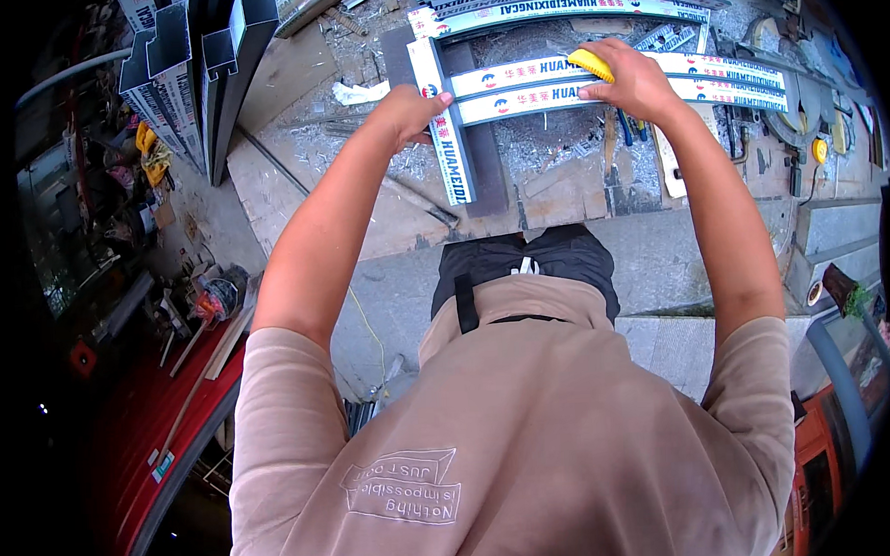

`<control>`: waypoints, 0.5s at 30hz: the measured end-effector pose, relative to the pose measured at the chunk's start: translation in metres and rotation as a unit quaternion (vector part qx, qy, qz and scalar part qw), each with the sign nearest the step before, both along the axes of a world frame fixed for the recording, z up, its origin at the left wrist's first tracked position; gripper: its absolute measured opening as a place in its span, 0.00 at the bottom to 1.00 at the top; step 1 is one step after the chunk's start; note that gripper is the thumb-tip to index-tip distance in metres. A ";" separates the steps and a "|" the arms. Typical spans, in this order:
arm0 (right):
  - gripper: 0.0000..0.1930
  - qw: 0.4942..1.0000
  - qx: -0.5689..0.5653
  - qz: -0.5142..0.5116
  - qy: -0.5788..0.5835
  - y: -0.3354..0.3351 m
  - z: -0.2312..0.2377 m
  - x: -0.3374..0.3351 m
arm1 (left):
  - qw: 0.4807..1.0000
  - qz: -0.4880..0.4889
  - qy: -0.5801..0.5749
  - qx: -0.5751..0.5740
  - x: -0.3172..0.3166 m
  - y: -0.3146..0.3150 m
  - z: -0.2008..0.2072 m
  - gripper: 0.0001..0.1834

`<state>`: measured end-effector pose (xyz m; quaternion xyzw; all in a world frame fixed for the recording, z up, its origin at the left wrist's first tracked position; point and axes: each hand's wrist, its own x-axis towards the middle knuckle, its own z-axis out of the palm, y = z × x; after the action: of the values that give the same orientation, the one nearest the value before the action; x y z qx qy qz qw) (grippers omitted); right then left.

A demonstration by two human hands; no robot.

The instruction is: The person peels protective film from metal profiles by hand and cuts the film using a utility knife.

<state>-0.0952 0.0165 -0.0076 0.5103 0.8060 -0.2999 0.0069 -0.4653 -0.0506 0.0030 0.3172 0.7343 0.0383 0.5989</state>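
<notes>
My left hand (pixel 406 117) is closed on the short profile (pixel 451 160), its thumb on the film-covered top face. This piece lies crosswise at the left ends of two long profiles (pixel 517 106), which run side by side to the right. All carry printed white protective film. My right hand (pixel 638 81) is closed around a yellow tool (pixel 590 65), whose kind I cannot make out. The thumb of that hand rests at the near long profile. Beneath the short profile lies a dark flat board (pixel 487 169).
More film-wrapped profiles (pixel 573 12) lie along the far side of the workbench (pixel 316 219), among metal shavings. Tall dark profiles (pixel 188 81) stand at the left. A hammer (pixel 425 202) lies near the front edge. A round machine part (pixel 792 119) sits at the right.
</notes>
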 end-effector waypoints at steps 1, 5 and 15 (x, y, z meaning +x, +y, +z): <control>0.39 1.000 0.014 -0.005 0.023 0.001 -0.004 0.001 | 1.000 0.000 0.004 0.000 0.003 0.000 0.004 0.24; 0.33 0.990 0.052 -0.083 0.098 -0.022 0.003 -0.025 | 1.000 -0.006 0.010 -0.004 0.000 0.000 0.002 0.25; 0.25 0.920 -0.184 -0.244 0.246 -0.123 0.004 -0.150 | 1.000 0.001 0.015 0.012 0.000 -0.002 -0.002 0.26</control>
<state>-0.2450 -0.1064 -0.0031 0.5910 0.5633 -0.5513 -0.1718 -0.4649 -0.0530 0.0006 0.3238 0.7430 0.0427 0.5842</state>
